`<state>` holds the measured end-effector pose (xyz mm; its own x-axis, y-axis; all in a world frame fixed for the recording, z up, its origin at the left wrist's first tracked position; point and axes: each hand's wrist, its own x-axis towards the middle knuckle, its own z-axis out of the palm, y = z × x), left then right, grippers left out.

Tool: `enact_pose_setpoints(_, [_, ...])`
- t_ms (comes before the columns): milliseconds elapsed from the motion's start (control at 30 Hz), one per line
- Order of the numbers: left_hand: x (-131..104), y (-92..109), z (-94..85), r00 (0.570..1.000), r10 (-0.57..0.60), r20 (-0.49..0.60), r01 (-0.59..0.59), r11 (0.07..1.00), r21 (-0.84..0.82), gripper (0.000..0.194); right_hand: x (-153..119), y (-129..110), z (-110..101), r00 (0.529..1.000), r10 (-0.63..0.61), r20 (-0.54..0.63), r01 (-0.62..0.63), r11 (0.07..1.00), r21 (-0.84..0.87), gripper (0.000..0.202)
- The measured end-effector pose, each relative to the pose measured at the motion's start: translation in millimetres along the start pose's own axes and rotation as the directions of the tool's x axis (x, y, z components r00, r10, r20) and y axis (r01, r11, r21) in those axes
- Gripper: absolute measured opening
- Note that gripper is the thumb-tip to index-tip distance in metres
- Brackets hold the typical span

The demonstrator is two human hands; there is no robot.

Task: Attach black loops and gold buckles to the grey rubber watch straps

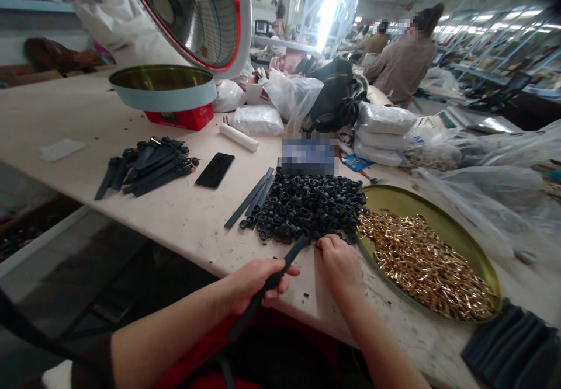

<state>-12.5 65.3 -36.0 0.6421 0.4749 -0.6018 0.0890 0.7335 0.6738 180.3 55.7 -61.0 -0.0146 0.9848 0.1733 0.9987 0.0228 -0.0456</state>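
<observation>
A dark strap (pixel 267 287) runs diagonally through my left hand (pixel 264 284), whose fingers are wrapped round it near the table's front edge. My right hand (pixel 339 263) rests just right of the strap's upper end, fingers curled together at the edge of a heap of small black loops (pixel 307 202); what its fingertips pinch is too small to make out. Right of that hand lies a round tray (pixel 475 249) with a pile of gold metal pins (pixel 425 260). Several flat dark strips (pixel 249 202) lie left of the loops.
A bundle of dark straps (pixel 151 167) and a phone (pixel 214 170) lie on the left of the table (pixel 184 225). Behind them are a white roll (pixel 239 137), an oval tin (pixel 164 94) and a round heater (pixel 193 15). Folded dark pieces (pixel 512 342) sit front right.
</observation>
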Motion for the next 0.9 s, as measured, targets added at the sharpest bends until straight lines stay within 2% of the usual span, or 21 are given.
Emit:
enact_pose_setpoints(100, [0.0,0.9,1.8,0.978,0.183,-0.098,-0.143,0.936,0.32,0.039,-10.2,10.4,0.4,0.997,0.033,-0.063,-0.021,0.983,0.181,0.008])
enact_pose_setpoints(200, [-0.7,0.1,6.5,0.958,0.256,-0.133,-0.142,0.822,0.552,0.026,-23.5,17.2,-1.9,0.983,0.161,-0.089,-0.1,0.876,0.471,0.019])
enact_pose_setpoints(233, [-1.6,-0.7,8.8,0.961,0.25,-0.119,-0.136,0.801,0.584,0.024,-28.4,17.6,-3.5,0.975,0.212,-0.061,-0.137,0.8,0.583,0.025])
enact_pose_setpoints(300, [-4.6,-2.8,14.3,0.969,0.233,-0.085,-0.134,0.78,0.612,0.022,-38.6,15.5,-7.7,0.961,0.268,0.065,-0.215,0.583,0.783,0.034])
enact_pose_setpoints(400, [-11.2,-6.8,23.4,0.974,0.214,-0.077,-0.119,0.768,0.629,0.02,-53.0,7.0,-14.0,0.929,0.266,0.257,-0.318,0.222,0.922,0.038])
enact_pose_setpoints(567, [-20.2,-15.4,29.9,0.978,0.191,-0.082,-0.098,0.773,0.627,0.023,-68.5,-8.2,-18.3,0.857,0.298,0.42,-0.343,-0.278,0.897,0.039])
enact_pose_setpoints(667, [-23.4,-19.5,28.7,0.946,0.324,-0.006,-0.228,0.679,0.698,0.03,-72.1,-13.6,-19.9,0.808,0.258,0.53,-0.363,-0.49,0.793,0.036])
enact_pose_setpoints(767, [-27.2,-19.9,29.5,0.905,0.422,0.053,-0.303,0.554,0.776,0.037,-73.2,-17.5,-21.4,0.78,0.159,0.606,-0.424,-0.578,0.697,0.035])
enact_pose_setpoints(900, [-30.2,-16.2,33.6,0.941,0.333,0.061,-0.223,0.473,0.853,0.043,-72.6,-22.9,-21.5,0.774,0.142,0.617,-0.449,-0.565,0.692,0.036])
